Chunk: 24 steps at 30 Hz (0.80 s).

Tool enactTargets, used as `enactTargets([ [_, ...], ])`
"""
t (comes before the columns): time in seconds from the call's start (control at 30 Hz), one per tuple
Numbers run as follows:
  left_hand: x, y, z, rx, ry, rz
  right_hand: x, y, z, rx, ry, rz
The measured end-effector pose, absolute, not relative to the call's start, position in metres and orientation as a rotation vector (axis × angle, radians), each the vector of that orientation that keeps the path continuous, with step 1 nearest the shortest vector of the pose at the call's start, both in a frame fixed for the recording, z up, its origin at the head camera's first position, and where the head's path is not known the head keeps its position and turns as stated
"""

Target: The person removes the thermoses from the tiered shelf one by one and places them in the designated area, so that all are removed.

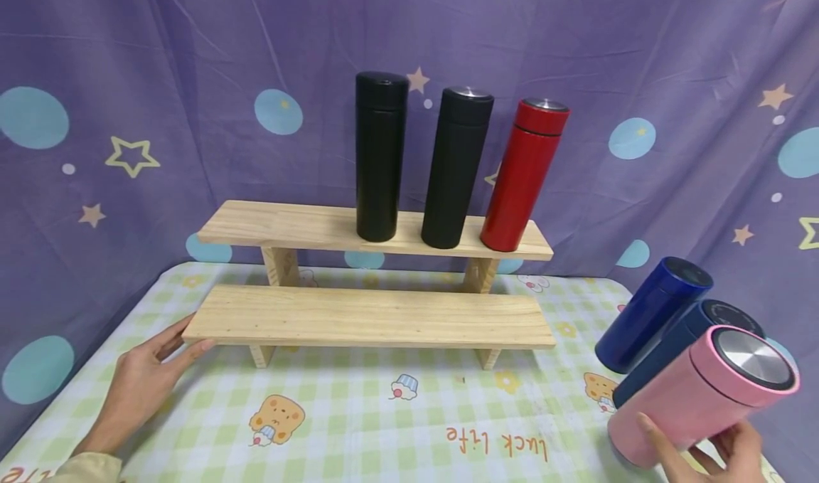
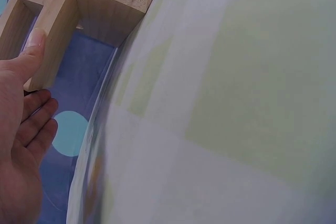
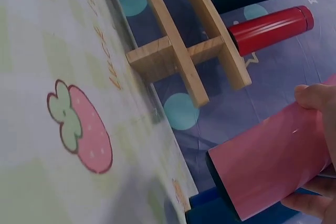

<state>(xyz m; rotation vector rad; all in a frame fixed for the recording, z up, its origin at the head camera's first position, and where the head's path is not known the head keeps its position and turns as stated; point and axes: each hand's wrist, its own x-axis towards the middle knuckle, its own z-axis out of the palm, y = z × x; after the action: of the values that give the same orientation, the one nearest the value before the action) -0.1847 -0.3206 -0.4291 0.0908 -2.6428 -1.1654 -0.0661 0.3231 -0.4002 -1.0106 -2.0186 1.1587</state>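
My right hand (image 1: 710,458) grips a pink thermos bottle (image 1: 691,397) at the right front. In the right wrist view the pink thermos (image 3: 273,161) is raised, its dark base off the tablecloth. Behind it stand a dark blue thermos (image 1: 678,348) and a brighter blue thermos (image 1: 652,316). My left hand (image 1: 141,376) holds the left end of a two-tier wooden shelf (image 1: 371,316), thumb on the lower board's front edge and fingers at its end. On the upper board stand a glossy black thermos (image 1: 380,163), a matte black thermos (image 1: 457,170) and a red thermos (image 1: 525,177).
A checked tablecloth (image 1: 345,412) with printed cartoons and lettering covers the table. Just behind the table hangs a purple curtain (image 1: 205,134) with stars and dots. The shelf stands on short wooden legs (image 1: 261,355).
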Motion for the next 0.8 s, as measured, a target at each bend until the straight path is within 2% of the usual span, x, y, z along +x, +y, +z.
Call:
enactTargets([
  [0.27,-0.186,-0.321,-0.43,0.097,-2.654,-1.166,-0.069,0.316,-0.387,-0.949,-2.132,1.199],
  [0.6,-0.186,-0.319,-0.43,0.089,-2.624,-1.171,-0.068,0.289,-0.387,-0.694,-2.025,1.173],
  [0.8,-0.185,-0.32,-0.429,0.094,-2.646,-1.156,-0.071,0.28,-0.387,-0.633,-2.049,1.166],
])
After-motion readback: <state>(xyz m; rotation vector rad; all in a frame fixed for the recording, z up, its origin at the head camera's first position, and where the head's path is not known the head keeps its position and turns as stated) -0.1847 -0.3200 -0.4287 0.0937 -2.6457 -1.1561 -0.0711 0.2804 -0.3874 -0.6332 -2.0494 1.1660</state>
